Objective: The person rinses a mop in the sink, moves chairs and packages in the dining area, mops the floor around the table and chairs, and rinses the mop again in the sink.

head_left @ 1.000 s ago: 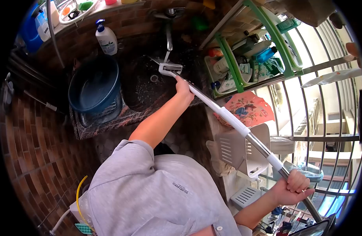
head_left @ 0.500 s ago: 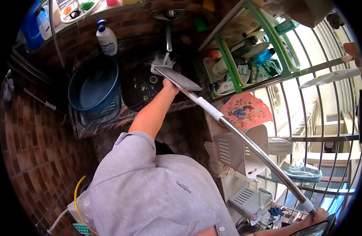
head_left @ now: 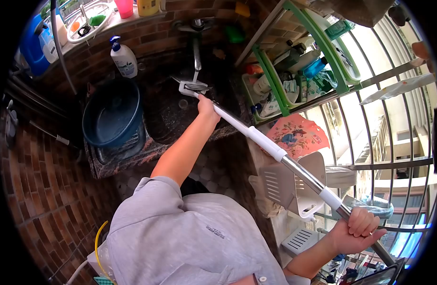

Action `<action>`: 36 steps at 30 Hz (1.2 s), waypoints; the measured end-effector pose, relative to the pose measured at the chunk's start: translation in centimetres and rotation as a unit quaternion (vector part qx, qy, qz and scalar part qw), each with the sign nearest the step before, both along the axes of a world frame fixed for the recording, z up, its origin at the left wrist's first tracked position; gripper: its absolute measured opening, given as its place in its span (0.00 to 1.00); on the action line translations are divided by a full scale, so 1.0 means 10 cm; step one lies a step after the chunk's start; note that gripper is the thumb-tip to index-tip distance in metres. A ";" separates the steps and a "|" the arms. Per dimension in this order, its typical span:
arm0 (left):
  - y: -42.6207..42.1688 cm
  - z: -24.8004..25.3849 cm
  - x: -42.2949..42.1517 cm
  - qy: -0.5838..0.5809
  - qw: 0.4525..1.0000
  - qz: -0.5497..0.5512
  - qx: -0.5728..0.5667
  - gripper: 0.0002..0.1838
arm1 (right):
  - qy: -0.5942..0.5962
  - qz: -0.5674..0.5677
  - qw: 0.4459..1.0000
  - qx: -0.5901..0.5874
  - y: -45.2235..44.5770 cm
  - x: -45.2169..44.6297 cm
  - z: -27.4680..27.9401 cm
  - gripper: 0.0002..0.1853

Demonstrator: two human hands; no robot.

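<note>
A flat mop (head_left: 266, 142) with a long white and metal pole runs from the sink (head_left: 164, 114) to the lower right. My left hand (head_left: 208, 108) is closed round the pole just below the mop head (head_left: 194, 88), which is under the faucet (head_left: 196, 52) and seen nearly edge-on. Water runs down onto the head. Higher up the pole, my right hand (head_left: 357, 232) has its fingers wrapped round it, with the thumb sticking out.
A dark blue basin (head_left: 111, 114) stands left of the sink, with a white pump bottle (head_left: 124, 59) behind it. On the right are a green-framed rack (head_left: 270, 78) of bottles, a pink floral bag (head_left: 298, 135), a grey plastic basket (head_left: 278, 183) and window bars (head_left: 370, 142).
The mop head has turned from showing its flat grey pad to nearly edge-on. My right hand has moved up and left along the pole, away from its far end.
</note>
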State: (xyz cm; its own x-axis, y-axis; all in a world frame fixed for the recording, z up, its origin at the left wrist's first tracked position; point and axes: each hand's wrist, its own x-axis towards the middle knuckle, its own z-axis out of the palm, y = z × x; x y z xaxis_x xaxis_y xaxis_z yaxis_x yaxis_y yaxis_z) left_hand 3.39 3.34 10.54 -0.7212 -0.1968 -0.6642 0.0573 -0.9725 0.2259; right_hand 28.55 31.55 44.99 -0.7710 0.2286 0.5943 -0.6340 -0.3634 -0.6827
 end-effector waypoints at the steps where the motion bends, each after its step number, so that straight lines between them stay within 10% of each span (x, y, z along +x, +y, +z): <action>1: -0.04 0.09 0.08 -0.026 1.000 0.001 -0.010 0.29 | -0.005 0.010 1.000 0.009 0.01 0.03 0.02 0.25; 8: -0.05 0.13 -0.01 0.065 0.998 -0.013 0.006 0.36 | 0.017 0.011 1.000 0.002 0.04 -0.27 -0.05 0.25; 13: 0.13 0.46 0.08 -0.079 0.996 -0.024 0.024 0.26 | 0.026 0.028 0.999 0.027 -0.16 -0.36 0.03 0.25; 25: -0.16 -0.43 0.34 0.037 0.999 0.019 -0.025 0.17 | 0.064 -0.010 0.998 0.015 1.01 0.54 0.74 0.24; 27: 0.18 0.45 0.67 -0.038 0.998 0.030 0.034 0.19 | 0.011 -0.041 0.999 -0.009 0.25 0.26 0.16 0.24; 30: 0.16 0.48 0.68 -0.057 0.998 0.001 0.023 0.20 | -0.003 0.072 0.996 0.061 -0.04 0.26 0.05 0.24; 32: -0.02 0.10 0.50 -0.058 0.998 0.011 0.002 0.16 | -0.003 0.014 0.997 0.073 0.53 0.52 0.54 0.23; 33: -0.16 -0.35 0.34 0.019 0.999 0.002 -0.044 0.16 | 0.075 -0.353 0.925 0.116 0.84 0.57 0.79 0.23; 35: -0.38 -0.58 0.26 0.083 0.996 0.025 0.026 0.18 | -0.022 0.179 0.974 0.139 1.84 0.83 1.38 0.22; 36: -0.36 -0.61 0.21 0.092 0.995 0.023 0.031 0.20 | -0.017 0.157 0.983 0.090 1.79 0.80 1.35 0.23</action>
